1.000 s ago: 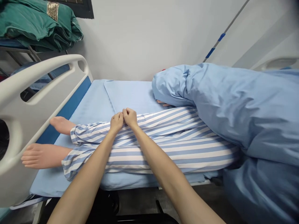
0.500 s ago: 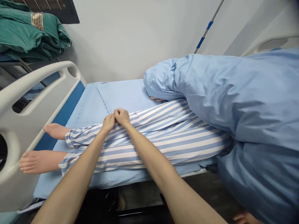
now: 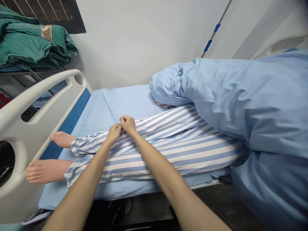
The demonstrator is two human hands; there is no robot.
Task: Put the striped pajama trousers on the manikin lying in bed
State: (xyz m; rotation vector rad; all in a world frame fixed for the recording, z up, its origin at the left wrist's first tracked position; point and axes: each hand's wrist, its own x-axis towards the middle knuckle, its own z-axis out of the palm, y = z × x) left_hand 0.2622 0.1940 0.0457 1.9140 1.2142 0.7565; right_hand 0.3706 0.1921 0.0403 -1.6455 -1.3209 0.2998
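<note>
A figure in blue-and-white striped trousers lies on a hospital bed with a light blue sheet. Its bare feet point toward the white footboard at the left. My left hand and my right hand sit side by side on the far trouser leg near the knee, both with fingers closed, pinching the striped fabric. A light blue duvet is folded back over the figure's upper body. A hand of the figure peeks out under the duvet's edge.
Green folded cloths lie on a metal rack at the upper left. A pole with blue bands leans against the white wall behind the bed. The dark floor shows below the bed's near edge.
Both hands stay pinched on the striped trouser leg at the same spot. Only the camera has shifted a little; the duvet and the figure have not moved.
</note>
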